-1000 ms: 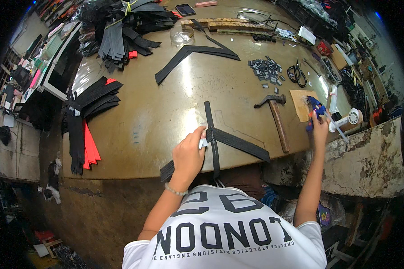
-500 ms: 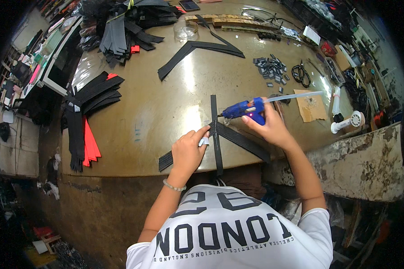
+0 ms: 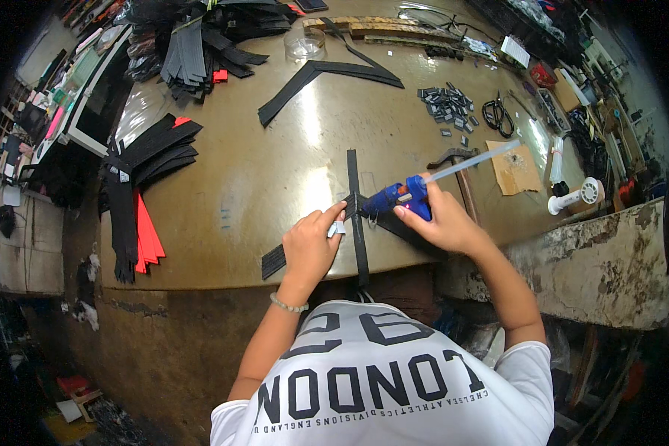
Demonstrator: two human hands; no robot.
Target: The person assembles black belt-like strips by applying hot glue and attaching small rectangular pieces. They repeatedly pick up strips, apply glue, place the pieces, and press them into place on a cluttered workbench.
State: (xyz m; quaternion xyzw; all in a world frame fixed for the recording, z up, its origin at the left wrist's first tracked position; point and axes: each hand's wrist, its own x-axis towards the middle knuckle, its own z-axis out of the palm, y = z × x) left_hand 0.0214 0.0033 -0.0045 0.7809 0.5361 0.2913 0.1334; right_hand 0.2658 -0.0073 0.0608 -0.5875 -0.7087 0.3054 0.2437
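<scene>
In my right hand [image 3: 447,221] is a blue glue gun [image 3: 403,195], with a translucent glue stick [image 3: 474,161] poking out of its back. The gun's nozzle points left, at the joint where a straight black strap [image 3: 360,249] crosses a bent black strap [image 3: 275,262]. My left hand [image 3: 311,244] presses and grips the straps just left of that joint, index finger stretched onto it. A small white tag [image 3: 337,227] shows by its fingers. The glue gun and my right hand cover much of the bent strap's right leg.
Beyond my hands lies another bent black strap [image 3: 305,76]. Bundled black straps [image 3: 156,152] and red strips [image 3: 147,234] lie left. At the right are a hammer [image 3: 464,182], brown cardboard [image 3: 514,177], scissors [image 3: 498,117], small dark pieces [image 3: 447,104] and a white spool [image 3: 574,198].
The glue gun in my right hand has moved down, its nozzle shifting from above the joint to its right side. The hammer shows more now. My left hand stays nearly in place.
</scene>
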